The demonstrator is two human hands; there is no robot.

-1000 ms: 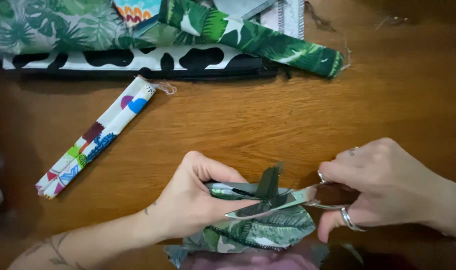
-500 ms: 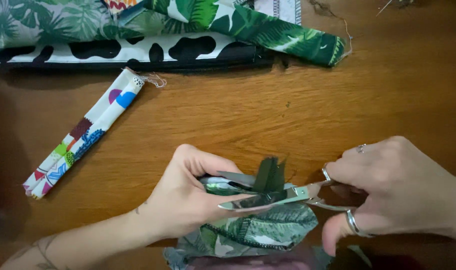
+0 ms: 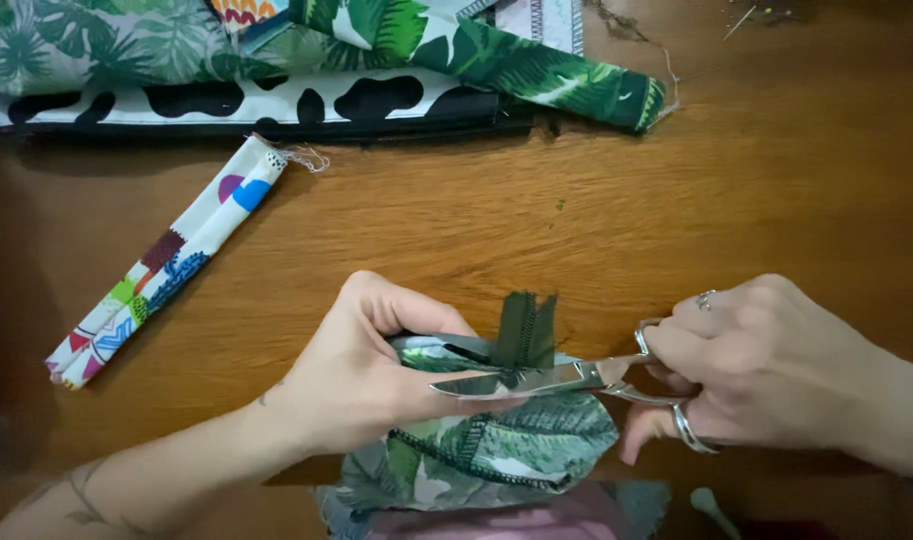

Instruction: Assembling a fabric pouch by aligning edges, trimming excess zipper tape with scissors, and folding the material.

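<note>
My left hand [image 3: 362,375] pinches a small leaf-print fabric piece [image 3: 497,445] near the table's front edge. A dark green zipper tail [image 3: 527,330] sticks up from the top of that piece. My right hand [image 3: 767,370] grips silver scissors [image 3: 537,382], fingers through the handle loops. The blades lie across the base of the zipper tail, pointing left toward my left thumb. The lower part of the fabric piece hangs over the table edge, with pink cloth [image 3: 517,520] below it.
A folded strip of multicoloured print fabric [image 3: 167,265] lies diagonally at the left on the wooden table [image 3: 777,180]. Along the back lie a black-and-white blotch-print piece [image 3: 267,105] and leaf-print fabrics [image 3: 537,65]. Loose threads sit at the back right.
The view has shifted slightly. My hands and the fabric piece stay close together, with the scissor blades still at the base of the zipper tail.
</note>
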